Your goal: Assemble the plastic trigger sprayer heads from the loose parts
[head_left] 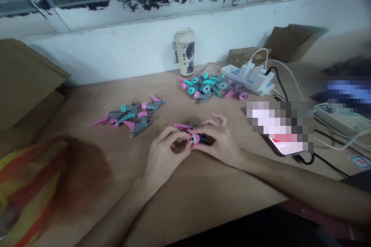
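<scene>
Over the middle of the table, my right hand (222, 141) is closed around a pink and dark grey trigger spray head (196, 139). Its pink trigger sticks out to the left, and the pink collar faces my left hand (165, 152). The thumb and forefinger of that hand pinch at the collar's open end; whether a small part is between them is hidden. To the left lies a loose group of spray heads (142, 123) in grey, pink and teal. Farther back, a denser pile of spray heads (206, 88), mostly teal, rests in front of the cup.
A lidded coffee cup (185, 54) stands against the wall. Behind and right are a white power strip (249, 79) with cables and a phone (285, 144) on a cord. Cardboard boxes (26, 85) stand left and back right. A red-yellow bag (31, 189) sits front left.
</scene>
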`<state>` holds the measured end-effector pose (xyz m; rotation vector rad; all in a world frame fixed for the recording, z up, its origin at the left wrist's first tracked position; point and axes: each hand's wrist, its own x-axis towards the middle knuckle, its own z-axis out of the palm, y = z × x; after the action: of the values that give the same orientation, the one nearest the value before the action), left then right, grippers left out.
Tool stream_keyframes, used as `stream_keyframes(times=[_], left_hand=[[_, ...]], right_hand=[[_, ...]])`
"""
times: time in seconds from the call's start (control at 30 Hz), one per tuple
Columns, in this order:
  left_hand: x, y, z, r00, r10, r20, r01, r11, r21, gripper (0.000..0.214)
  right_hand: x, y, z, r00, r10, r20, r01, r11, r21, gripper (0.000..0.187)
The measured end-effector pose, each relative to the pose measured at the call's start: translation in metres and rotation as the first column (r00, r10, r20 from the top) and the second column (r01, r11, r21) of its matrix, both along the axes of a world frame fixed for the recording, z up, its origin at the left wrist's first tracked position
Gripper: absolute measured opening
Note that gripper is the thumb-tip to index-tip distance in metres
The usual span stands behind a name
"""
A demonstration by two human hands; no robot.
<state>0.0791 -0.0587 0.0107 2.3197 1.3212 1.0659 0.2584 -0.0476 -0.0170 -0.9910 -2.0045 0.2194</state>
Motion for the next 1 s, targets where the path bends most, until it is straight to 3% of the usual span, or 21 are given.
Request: stream_keyframes(times=[0.3,0.53,0.67,0.8,0.87,1.0], left_hand=[[0.0,0.0,0.001,0.998,0.027,-0.053,-0.031,0.996,-0.081,0.002],[0.008,-0.007,-0.003,0.983,0.162,-0.088,-0.172,0.977,-0.124,0.011],[0.005,-0.005,-0.004,0.995,0.079,0.06,-0.062,0.968,-0.242,0.023],[0.002,-0.005,-0.004,0.963,0.023,0.268,0.072,0.937,-0.342,0.035],[0.002,-0.008,-0.003,0.967,-0.002,0.255,0.087,0.943,-0.32,0.034],[0.002,-0.011,0.0,0.995,-0.052,0.09,0.072,0.969,-0.236,0.029]], right_hand=[[0.0,0.0,-0.004,0.998,0.028,0.059,-0.032,0.997,0.067,0.02],[-0.004,0.0,-0.003,0.999,-0.01,0.04,0.008,0.998,0.068,0.014],[-0.005,0.0,-0.001,0.999,-0.035,0.019,0.034,0.999,0.039,0.015],[-0.005,-0.001,0.001,0.996,-0.06,-0.062,0.061,0.998,0.028,0.027],[-0.004,-0.001,0.002,0.995,-0.062,-0.08,0.064,0.998,0.023,0.026],[-0.002,-0.001,0.002,0.997,-0.066,-0.047,0.067,0.998,0.005,0.019]])
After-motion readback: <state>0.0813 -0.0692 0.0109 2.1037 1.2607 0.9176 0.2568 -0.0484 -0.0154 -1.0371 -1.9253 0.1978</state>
